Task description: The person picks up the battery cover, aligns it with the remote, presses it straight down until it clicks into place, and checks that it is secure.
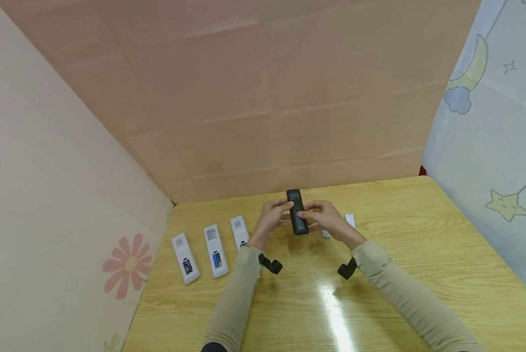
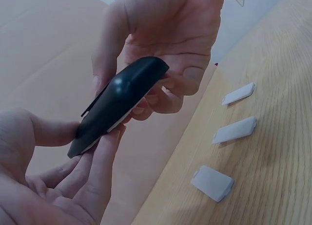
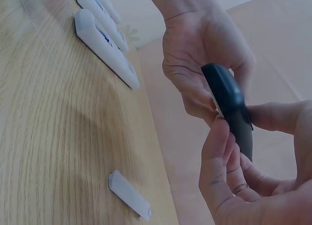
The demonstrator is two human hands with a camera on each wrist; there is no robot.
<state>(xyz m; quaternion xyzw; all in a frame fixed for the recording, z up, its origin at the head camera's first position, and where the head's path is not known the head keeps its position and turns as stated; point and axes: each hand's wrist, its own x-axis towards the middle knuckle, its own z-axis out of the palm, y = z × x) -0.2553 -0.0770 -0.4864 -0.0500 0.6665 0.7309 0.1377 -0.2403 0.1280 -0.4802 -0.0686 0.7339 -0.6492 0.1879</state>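
Above the wood tabletop [image 1: 421,234], toward its twelve o'clock: pinching the black remote [image 1: 296,207] with left hand [image 1: 269,220] and right hand [image 1: 329,219], with cover [image 2: 91,104] seemingly ajar. Likely opening: brace left, ease right evenly, never prying.

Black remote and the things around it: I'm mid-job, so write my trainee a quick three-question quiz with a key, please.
1. True or false: the black remote lies flat on the table.
2. How many loose white covers show in the left wrist view?
3. In the head view, where do the white remotes lie relative to the black one?
A) To its left
B) To its right
C) Underneath it

Key:
1. False; the left grip and the right grip hold it up.
2. Three.
3. A.
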